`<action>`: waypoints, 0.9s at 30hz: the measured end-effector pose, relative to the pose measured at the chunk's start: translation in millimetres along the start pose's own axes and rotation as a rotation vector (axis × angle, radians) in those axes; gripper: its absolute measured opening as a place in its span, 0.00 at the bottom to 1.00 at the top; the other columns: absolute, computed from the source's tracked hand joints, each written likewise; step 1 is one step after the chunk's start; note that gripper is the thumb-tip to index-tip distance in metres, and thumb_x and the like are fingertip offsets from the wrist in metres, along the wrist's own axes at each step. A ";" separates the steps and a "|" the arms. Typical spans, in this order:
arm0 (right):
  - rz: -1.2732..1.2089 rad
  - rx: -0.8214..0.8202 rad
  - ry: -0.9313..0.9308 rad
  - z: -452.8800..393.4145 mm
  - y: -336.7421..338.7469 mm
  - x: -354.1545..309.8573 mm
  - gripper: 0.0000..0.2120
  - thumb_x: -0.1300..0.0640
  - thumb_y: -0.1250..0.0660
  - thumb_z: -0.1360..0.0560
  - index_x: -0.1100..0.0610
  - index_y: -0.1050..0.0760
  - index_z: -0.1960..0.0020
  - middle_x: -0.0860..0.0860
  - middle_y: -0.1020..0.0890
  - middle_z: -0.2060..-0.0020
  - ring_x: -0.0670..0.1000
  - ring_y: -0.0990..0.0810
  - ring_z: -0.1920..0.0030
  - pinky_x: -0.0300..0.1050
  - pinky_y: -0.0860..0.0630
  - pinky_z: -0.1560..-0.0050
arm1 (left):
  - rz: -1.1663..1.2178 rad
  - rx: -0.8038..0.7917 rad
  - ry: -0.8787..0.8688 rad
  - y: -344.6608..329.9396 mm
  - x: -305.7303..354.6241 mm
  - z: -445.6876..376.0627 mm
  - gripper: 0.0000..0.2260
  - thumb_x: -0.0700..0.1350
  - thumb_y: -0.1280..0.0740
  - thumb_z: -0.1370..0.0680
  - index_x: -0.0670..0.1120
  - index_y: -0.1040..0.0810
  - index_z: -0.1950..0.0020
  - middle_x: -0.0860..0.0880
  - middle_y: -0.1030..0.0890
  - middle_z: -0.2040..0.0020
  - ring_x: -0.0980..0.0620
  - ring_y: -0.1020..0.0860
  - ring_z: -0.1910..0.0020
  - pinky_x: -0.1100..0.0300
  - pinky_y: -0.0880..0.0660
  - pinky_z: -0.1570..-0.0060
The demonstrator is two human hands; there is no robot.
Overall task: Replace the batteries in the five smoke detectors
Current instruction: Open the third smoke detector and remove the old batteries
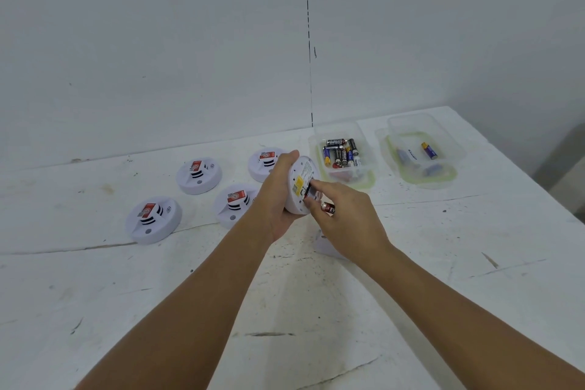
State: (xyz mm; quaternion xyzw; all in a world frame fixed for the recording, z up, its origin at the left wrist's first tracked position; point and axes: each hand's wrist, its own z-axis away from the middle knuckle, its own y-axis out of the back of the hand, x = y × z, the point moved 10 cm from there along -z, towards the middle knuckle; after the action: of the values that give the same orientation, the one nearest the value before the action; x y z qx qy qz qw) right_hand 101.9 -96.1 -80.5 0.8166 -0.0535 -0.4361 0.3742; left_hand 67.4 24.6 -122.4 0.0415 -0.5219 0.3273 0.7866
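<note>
My left hand (pixel 278 196) grips a white round smoke detector (pixel 300 182) on edge above the table, its back with a yellow label turned toward me. My right hand (pixel 345 215) reaches a finger into the open battery slot and holds a red and black battery (pixel 328 208) in its curled fingers. Several other white smoke detectors with red tags lie face up on the table (pixel 443 294): one at the near left (pixel 153 220), one behind it (pixel 198 175), one beside my left forearm (pixel 234 204), one partly hidden behind my left hand (pixel 262 163).
A clear plastic tub (pixel 345 157) with several batteries stands at the back right. Further right, a second clear tub (pixel 424 152) holds a blue and yellow battery (pixel 429 150). A white cover piece (pixel 326 245) lies under my right wrist. The wall runs close behind.
</note>
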 end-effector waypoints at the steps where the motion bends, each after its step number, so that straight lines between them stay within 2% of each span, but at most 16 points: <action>1: 0.006 -0.006 0.004 0.1 -0.8 -0.4 0.17 0.48 0.33 0.17 0.51 0.21 0.30 0.49 0.15 0.42 0.50 0.17 0.46 0.50 0.19 0.45 | -0.011 -0.002 0.001 0.4 -0.6 -0.3 0.16 0.61 0.33 0.20 0.49 0.16 0.47 0.47 0.14 0.59 0.48 0.18 0.55 0.53 0.21 0.52; 8: 0.079 -0.038 0.073 -0.1 -0.4 -7.8 0.14 0.50 0.33 0.17 0.54 0.19 0.35 0.51 0.14 0.45 0.52 0.17 0.47 0.50 0.21 0.47 | -0.022 -0.006 0.018 4.5 -2.2 3.5 0.18 0.60 0.33 0.20 0.47 0.17 0.43 0.45 0.13 0.57 0.45 0.17 0.53 0.45 0.23 0.36; 10: 0.079 -0.045 0.093 -0.9 0.5 -8.7 0.13 0.52 0.33 0.17 0.56 0.18 0.36 0.52 0.14 0.45 0.53 0.17 0.47 0.51 0.20 0.47 | 0.001 0.003 0.019 6.4 -1.6 3.0 0.18 0.60 0.32 0.20 0.47 0.17 0.42 0.45 0.13 0.56 0.45 0.17 0.53 0.45 0.22 0.40; 12: 0.074 -0.040 0.104 -1.5 1.3 -9.7 0.13 0.54 0.33 0.17 0.56 0.18 0.36 0.52 0.14 0.46 0.53 0.17 0.48 0.51 0.20 0.47 | 0.027 0.009 0.012 7.0 -0.2 1.9 0.17 0.60 0.33 0.20 0.48 0.17 0.45 0.46 0.14 0.59 0.46 0.18 0.55 0.49 0.21 0.47; 14: 0.049 -0.029 0.086 -2.2 2.1 -8.9 0.14 0.55 0.33 0.17 0.54 0.18 0.33 0.51 0.13 0.44 0.51 0.16 0.47 0.42 0.21 0.46 | 0.053 0.021 0.000 5.9 2.0 2.2 0.16 0.60 0.33 0.19 0.48 0.18 0.49 0.46 0.14 0.63 0.46 0.19 0.57 0.50 0.21 0.51; 16: -0.037 -0.028 -0.004 -2.9 2.0 -2.3 0.16 0.53 0.34 0.16 0.51 0.20 0.30 0.48 0.14 0.43 0.45 0.17 0.48 0.28 0.26 0.50 | 0.071 0.034 -0.011 4.7 2.8 1.0 0.15 0.59 0.33 0.19 0.48 0.18 0.50 0.47 0.15 0.65 0.47 0.19 0.59 0.50 0.21 0.51; 17: -0.125 -0.037 -0.071 -1.9 0.2 1.9 0.15 0.52 0.34 0.17 0.49 0.20 0.31 0.44 0.14 0.44 0.43 0.17 0.50 0.26 0.26 0.50 | 0.073 0.032 -0.018 3.9 2.7 0.1 0.15 0.59 0.33 0.19 0.48 0.18 0.50 0.47 0.15 0.65 0.47 0.19 0.59 0.50 0.21 0.51; 19: -0.330 -0.046 -0.181 -1.1 -5.1 7.6 0.11 0.50 0.32 0.17 0.42 0.17 0.37 0.35 0.14 0.52 0.43 0.15 0.52 0.39 0.18 0.48 | 0.081 0.025 -0.021 1.9 1.1 -0.7 0.16 0.59 0.34 0.19 0.48 0.19 0.50 0.48 0.15 0.66 0.48 0.18 0.61 0.51 0.21 0.52; 20: -0.408 -0.043 -0.222 -1.4 -6.6 9.7 0.09 0.49 0.31 0.18 0.40 0.16 0.41 0.35 0.14 0.54 0.45 0.14 0.52 0.45 0.16 0.48 | 0.087 0.023 -0.021 1.4 0.3 -0.8 0.16 0.60 0.35 0.18 0.47 0.19 0.49 0.48 0.15 0.66 0.49 0.18 0.62 0.52 0.21 0.54; 21: -0.483 -0.046 -0.268 -1.8 -8.8 12.2 0.08 0.50 0.30 0.19 0.42 0.16 0.42 0.38 0.14 0.53 0.47 0.14 0.51 0.47 0.15 0.50 | 0.091 0.024 -0.026 0.9 0.2 -1.0 0.16 0.59 0.35 0.18 0.47 0.19 0.48 0.47 0.15 0.65 0.49 0.17 0.63 0.52 0.21 0.55; 23: -0.657 -0.056 -0.410 -1.9 -14.5 21.2 0.09 0.53 0.28 0.20 0.47 0.15 0.41 0.48 0.15 0.49 0.49 0.14 0.49 0.43 0.15 0.54 | 0.098 0.024 -0.035 -1.4 0.5 -0.7 0.17 0.59 0.35 0.19 0.47 0.19 0.44 0.47 0.14 0.64 0.47 0.16 0.60 0.51 0.19 0.52; 25: -0.864 -0.075 -0.578 0.2 -21.9 29.3 0.08 0.57 0.25 0.22 0.54 0.16 0.42 0.55 0.16 0.50 0.44 0.16 0.61 0.40 0.17 0.57 | 0.092 0.027 -0.042 -3.0 1.0 -1.1 0.18 0.60 0.35 0.19 0.47 0.19 0.40 0.47 0.13 0.63 0.47 0.16 0.58 0.51 0.19 0.51; 27: -1.017 -0.094 -0.704 3.2 -28.3 33.9 0.09 0.61 0.25 0.22 0.59 0.18 0.43 0.55 0.19 0.56 0.40 0.24 0.75 0.40 0.19 0.60 | 0.069 0.015 -0.056 -5.5 3.5 -2.0 0.18 0.60 0.36 0.18 0.47 0.20 0.39 0.48 0.13 0.63 0.48 0.16 0.59 0.52 0.19 0.53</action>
State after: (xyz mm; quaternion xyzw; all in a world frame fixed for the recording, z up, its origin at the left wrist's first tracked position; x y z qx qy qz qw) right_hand 113.5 -91.7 -123.1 0.5297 0.2415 -0.8049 0.1152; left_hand 72.8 22.8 -118.8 0.0386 -0.5424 0.3569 0.7595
